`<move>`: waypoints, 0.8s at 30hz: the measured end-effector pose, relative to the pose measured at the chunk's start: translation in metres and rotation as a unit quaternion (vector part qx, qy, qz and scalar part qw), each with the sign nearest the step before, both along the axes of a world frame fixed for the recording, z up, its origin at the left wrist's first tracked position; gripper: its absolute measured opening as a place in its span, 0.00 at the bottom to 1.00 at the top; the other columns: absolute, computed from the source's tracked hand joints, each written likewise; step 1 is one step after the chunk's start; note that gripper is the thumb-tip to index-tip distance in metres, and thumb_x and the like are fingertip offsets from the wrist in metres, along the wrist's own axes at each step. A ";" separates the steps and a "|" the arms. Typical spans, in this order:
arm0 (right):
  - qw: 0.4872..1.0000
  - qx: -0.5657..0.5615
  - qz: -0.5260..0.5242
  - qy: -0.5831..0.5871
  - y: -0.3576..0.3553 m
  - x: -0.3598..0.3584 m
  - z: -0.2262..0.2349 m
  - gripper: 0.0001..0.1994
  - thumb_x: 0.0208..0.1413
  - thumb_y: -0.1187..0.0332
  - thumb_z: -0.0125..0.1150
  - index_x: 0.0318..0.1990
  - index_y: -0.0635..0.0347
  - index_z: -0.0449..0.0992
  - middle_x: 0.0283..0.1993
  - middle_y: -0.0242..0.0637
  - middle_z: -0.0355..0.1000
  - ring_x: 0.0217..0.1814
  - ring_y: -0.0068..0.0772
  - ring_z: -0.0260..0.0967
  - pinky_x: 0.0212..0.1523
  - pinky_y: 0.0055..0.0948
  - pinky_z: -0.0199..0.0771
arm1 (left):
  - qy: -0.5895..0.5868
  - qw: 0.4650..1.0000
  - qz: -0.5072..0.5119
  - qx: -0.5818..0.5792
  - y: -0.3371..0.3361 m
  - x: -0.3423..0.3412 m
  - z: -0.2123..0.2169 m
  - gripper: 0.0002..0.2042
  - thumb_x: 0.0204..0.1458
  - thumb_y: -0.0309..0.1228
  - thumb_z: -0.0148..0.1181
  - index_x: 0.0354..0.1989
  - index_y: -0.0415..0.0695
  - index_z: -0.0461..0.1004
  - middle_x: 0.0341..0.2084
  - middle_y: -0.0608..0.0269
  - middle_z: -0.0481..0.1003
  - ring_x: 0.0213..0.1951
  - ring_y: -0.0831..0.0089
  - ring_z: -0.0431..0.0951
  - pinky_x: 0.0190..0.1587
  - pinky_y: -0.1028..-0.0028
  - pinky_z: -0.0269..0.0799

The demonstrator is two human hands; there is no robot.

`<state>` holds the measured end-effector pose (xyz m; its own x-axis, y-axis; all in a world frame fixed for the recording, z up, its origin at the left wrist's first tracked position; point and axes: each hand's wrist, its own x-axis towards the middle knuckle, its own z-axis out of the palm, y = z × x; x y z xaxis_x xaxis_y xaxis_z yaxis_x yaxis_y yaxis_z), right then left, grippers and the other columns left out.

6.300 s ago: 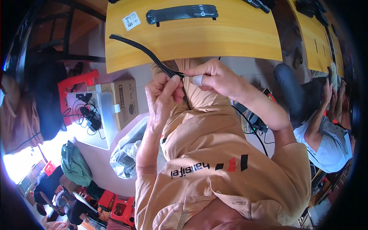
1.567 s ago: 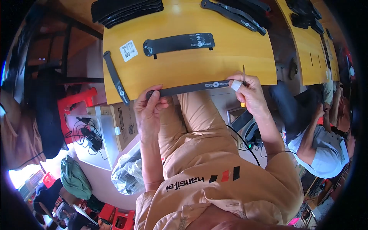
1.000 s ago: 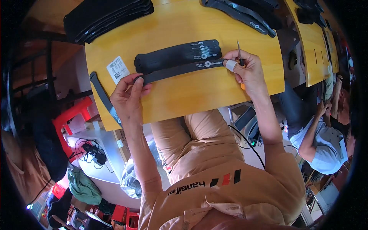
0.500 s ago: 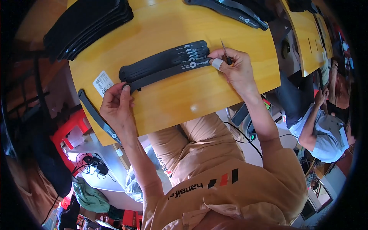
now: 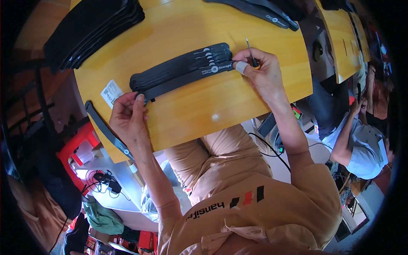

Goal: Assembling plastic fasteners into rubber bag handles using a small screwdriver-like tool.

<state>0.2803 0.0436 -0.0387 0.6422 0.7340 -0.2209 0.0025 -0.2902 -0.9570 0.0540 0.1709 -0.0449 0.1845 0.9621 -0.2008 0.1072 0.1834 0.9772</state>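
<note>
My left hand (image 5: pixel 131 118) pinches the left end of a black strap (image 5: pixel 180 85) with white printing between thumb and finger. At the strap's right end, my right hand (image 5: pixel 265 72) grips it; white tape (image 5: pixel 241 67) wraps one of its digits. That hand also holds a small tool (image 5: pixel 256 64) with an orange-and-black handle, its thin metal shaft pointing up and away from me. The strap lies along the near side of a fanned stack of similar black straps (image 5: pixel 170 69) on the table. A small dark tab (image 5: pixel 153 100) shows below the strap near my left fingers.
A white printed label (image 5: pixel 111 92) lies left of the stack. One loose strap (image 5: pixel 105 126) rests along the yellow table's (image 5: pixel 182 123) left edge. A tall black pile (image 5: pixel 91 34) stands far left, more straps (image 5: pixel 261 13) far right. Another person (image 5: pixel 359 146) sits to the right.
The tool in my right hand has tilted more upright, with more of its handle showing. The stack and strap look nearly the same, with both hands still at the strap's ends.
</note>
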 end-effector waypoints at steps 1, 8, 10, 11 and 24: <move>1.000 0.003 0.005 0.004 0.001 -0.001 0.001 0.04 0.46 0.79 0.57 0.31 0.64 0.73 0.20 0.24 0.64 0.13 0.09 0.50 0.13 0.12 0.46 | 0.004 1.000 0.005 0.003 0.000 -0.002 0.001 0.05 0.45 0.21 0.59 0.31 0.40 0.71 0.19 0.70 0.70 0.19 0.87 0.67 0.18 0.89 0.60; 0.999 -0.008 -0.012 0.039 -0.002 0.001 0.003 0.04 0.45 0.80 0.57 0.30 0.65 0.74 0.22 0.24 0.66 0.20 0.09 0.55 0.19 0.11 0.52 | 0.012 1.000 -0.003 0.001 0.001 0.003 -0.001 0.04 0.44 0.21 0.60 0.29 0.39 0.71 0.18 0.70 0.70 0.18 0.87 0.67 0.18 0.89 0.59; 0.999 -0.006 -0.014 0.030 -0.003 0.002 0.003 0.04 0.45 0.80 0.57 0.30 0.64 0.74 0.22 0.24 0.66 0.19 0.09 0.54 0.18 0.11 0.51 | 0.012 1.000 0.003 -0.002 0.002 0.001 -0.001 0.04 0.44 0.21 0.60 0.29 0.39 0.71 0.18 0.70 0.70 0.18 0.87 0.67 0.18 0.89 0.60; 0.999 -0.001 -0.012 0.037 -0.001 0.001 0.003 0.04 0.45 0.80 0.57 0.30 0.64 0.74 0.21 0.24 0.65 0.18 0.09 0.54 0.17 0.12 0.51 | 0.012 1.000 0.008 -0.006 0.002 0.001 -0.001 0.05 0.44 0.21 0.60 0.29 0.39 0.71 0.18 0.70 0.70 0.18 0.87 0.67 0.18 0.88 0.60; 0.999 -0.021 -0.010 0.036 -0.002 0.003 0.004 0.03 0.44 0.79 0.58 0.29 0.65 0.74 0.20 0.25 0.65 0.18 0.10 0.54 0.17 0.12 0.52 | 0.018 1.000 0.008 0.009 -0.001 0.005 -0.001 0.05 0.44 0.20 0.60 0.29 0.38 0.71 0.18 0.68 0.70 0.18 0.85 0.67 0.18 0.88 0.62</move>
